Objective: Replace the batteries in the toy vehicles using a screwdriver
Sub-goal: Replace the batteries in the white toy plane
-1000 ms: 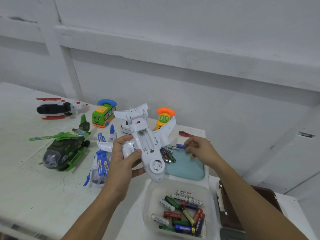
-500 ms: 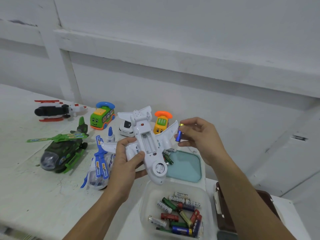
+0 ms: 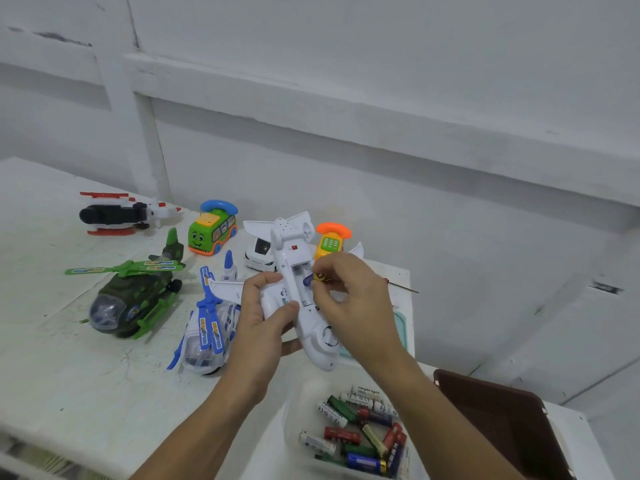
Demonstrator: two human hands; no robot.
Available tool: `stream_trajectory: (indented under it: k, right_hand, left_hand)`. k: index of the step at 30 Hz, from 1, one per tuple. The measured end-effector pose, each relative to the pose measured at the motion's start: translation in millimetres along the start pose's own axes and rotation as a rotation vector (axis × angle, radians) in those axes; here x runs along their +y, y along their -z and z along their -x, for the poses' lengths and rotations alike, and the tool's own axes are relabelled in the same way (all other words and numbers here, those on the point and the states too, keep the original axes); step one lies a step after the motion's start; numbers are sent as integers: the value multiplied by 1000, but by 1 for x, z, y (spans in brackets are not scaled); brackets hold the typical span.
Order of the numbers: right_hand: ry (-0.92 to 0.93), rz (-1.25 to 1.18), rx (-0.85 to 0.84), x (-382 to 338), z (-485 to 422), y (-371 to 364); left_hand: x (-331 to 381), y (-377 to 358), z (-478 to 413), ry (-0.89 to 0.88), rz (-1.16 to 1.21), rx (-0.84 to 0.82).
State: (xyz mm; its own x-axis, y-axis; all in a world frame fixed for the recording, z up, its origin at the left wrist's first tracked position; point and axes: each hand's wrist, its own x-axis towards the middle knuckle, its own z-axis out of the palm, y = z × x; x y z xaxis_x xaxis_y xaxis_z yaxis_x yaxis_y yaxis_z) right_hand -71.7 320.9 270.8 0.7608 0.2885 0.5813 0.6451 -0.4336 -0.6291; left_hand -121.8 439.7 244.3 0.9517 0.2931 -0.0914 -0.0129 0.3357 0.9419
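Note:
My left hand (image 3: 263,317) grips a white toy plane (image 3: 298,258) belly-up above the table, its battery bay uncovered. My right hand (image 3: 353,299) pinches a blue battery (image 3: 309,279) with a gold tip and holds it at the open bay. A thin screwdriver (image 3: 403,286) lies on the table behind my right hand, mostly hidden. A clear tub (image 3: 294,420) at the front holds several loose batteries (image 3: 360,431).
On the white table (image 3: 69,375) stand a green helicopter (image 3: 135,296), a blue-white helicopter (image 3: 207,327), a black-and-red toy (image 3: 117,214), a green bus (image 3: 212,232), a white car (image 3: 259,253) and an orange phone toy (image 3: 330,239). A teal lid (image 3: 400,323) and a brown case (image 3: 498,427) sit at the right.
My right hand picked a blue battery off the teal lid, lifted it, then brought it left to the plane's open bay. The left hand kept holding the plane.

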Motion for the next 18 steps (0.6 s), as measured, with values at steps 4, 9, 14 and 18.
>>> stream_trajectory:
  k: [4, 9, 14, 18]
  right_hand:
    - [96, 118, 54, 6, 7, -4]
    - [130, 173, 82, 10, 12, -1]
    - [81, 222, -34, 10, 12, 5]
    - [61, 219, -105, 10, 10, 10]
  left_hand:
    - [2, -1, 1, 3, 6, 3]
    - [6, -4, 2, -13, 1, -10]
    - [6, -6, 4, 3, 24, 0]
    - [7, -6, 2, -2, 20, 3]
